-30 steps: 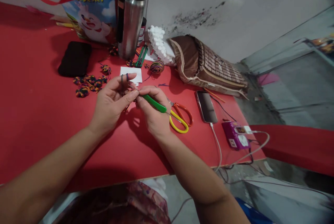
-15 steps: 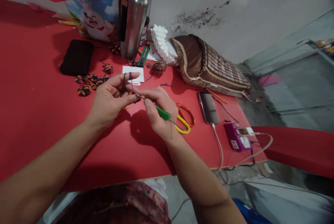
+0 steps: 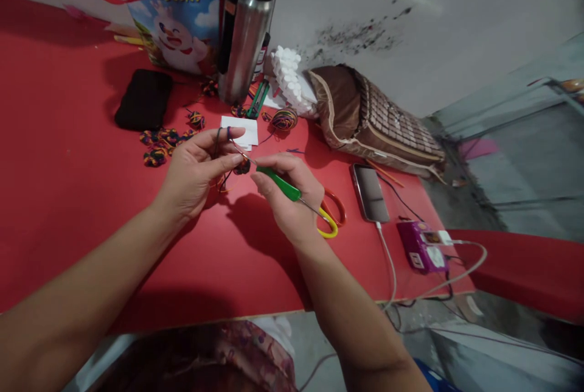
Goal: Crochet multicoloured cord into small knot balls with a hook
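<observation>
My right hand (image 3: pixel 292 197) is closed on a crochet hook with a green handle (image 3: pixel 278 183), its metal tip pointing left toward my left hand. My left hand (image 3: pixel 196 170) has multicoloured yarn (image 3: pixel 222 134) wound over the index finger, and its thumb and fingers pinch a small multicoloured crocheted piece (image 3: pixel 241 167). Both hands hover over the red table (image 3: pixel 68 197). Several finished multicoloured crocheted pieces (image 3: pixel 159 142) lie just beyond my left hand, and a ball of multicoloured yarn (image 3: pixel 283 119) sits farther back.
Scissors with yellow and orange handles (image 3: pixel 331 218) lie right of my right hand. A phone (image 3: pixel 369 192) is cabled to a purple power strip (image 3: pixel 420 247). Behind stand a steel flask (image 3: pixel 244 33), a printed bag (image 3: pixel 177 8), a black pouch (image 3: pixel 143 100), white card (image 3: pixel 239 130), white foam (image 3: pixel 287 75) and a brown cushion (image 3: pixel 378 118).
My right hand has shifted slightly right and turned the hook, so the green handle shows more. The small crocheted piece now shows between my hands. The view has drifted a little.
</observation>
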`<state>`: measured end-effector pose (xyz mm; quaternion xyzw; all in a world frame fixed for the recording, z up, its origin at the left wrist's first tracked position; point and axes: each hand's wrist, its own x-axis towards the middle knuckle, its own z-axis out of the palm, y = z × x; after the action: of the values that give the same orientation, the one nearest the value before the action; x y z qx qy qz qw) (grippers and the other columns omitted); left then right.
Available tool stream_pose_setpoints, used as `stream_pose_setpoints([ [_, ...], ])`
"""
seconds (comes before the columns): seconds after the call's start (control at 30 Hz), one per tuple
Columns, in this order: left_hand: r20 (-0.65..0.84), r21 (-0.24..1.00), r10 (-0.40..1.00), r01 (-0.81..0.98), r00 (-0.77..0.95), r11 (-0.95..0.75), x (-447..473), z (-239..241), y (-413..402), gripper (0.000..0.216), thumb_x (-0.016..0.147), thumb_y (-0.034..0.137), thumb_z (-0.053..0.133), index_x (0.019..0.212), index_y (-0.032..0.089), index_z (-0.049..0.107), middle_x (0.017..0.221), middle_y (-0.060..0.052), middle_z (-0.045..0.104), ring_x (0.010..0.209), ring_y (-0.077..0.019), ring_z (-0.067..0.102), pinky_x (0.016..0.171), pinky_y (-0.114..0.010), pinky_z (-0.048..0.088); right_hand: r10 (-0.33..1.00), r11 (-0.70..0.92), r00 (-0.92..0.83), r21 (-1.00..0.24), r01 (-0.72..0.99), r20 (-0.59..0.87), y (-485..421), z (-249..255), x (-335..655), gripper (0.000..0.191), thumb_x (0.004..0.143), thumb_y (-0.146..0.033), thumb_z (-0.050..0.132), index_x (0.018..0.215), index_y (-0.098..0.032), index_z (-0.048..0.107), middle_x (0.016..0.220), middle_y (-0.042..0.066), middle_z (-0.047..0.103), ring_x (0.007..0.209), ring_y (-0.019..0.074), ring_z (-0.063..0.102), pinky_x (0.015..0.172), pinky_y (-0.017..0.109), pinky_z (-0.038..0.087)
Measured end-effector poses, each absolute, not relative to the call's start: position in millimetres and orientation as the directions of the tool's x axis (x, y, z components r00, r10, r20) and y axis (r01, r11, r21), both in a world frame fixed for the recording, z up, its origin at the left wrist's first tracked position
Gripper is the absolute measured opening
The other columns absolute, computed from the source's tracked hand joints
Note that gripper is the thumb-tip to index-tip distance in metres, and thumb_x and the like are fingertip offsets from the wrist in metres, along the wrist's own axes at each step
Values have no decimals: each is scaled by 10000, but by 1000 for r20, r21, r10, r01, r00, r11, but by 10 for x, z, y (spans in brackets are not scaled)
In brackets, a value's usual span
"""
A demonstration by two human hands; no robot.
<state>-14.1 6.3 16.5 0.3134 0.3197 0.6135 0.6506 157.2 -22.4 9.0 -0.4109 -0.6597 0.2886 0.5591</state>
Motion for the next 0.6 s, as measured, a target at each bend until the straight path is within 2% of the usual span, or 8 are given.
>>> stream_pose_setpoints([
  [0.2, 8, 810, 1000, -587, 6, -3, -146, 178, 67, 389, 654, 58, 964, 997, 237, 926, 768, 15, 756, 751, -114, 678, 736, -222, 602, 820, 571, -96, -794, 209, 564, -208, 57, 1616, 194, 1105, -367, 680, 1225, -309, 821, 1013, 29, 801, 749, 164, 708, 791, 388, 628],
  [0.33, -8, 815, 1000, -580, 9, 11, -135, 195, 52, 383, 654, 59, 949, 988, 246, 927, 763, 20, 754, 714, -119, 669, 726, -253, 612, 791, 609, -106, -759, 229, 602, -211, 61, 1607, 214, 1107, -317, 680, 1270, -333, 817, 1031, 17, 802, 782, 163, 714, 822, 393, 621],
  [0.6, -19, 828, 1000, -561, 5, 18, -94, 163, 6, 361, 694, 86, 962, 1019, 241, 925, 777, 9, 765, 737, -142, 688, 764, -305, 639, 811, 580, -65, -785, 216, 581, -229, 90, 1587, 198, 1101, -284, 694, 1236, -331, 831, 927, -5, 774, 757, 154, 700, 800, 376, 586],
])
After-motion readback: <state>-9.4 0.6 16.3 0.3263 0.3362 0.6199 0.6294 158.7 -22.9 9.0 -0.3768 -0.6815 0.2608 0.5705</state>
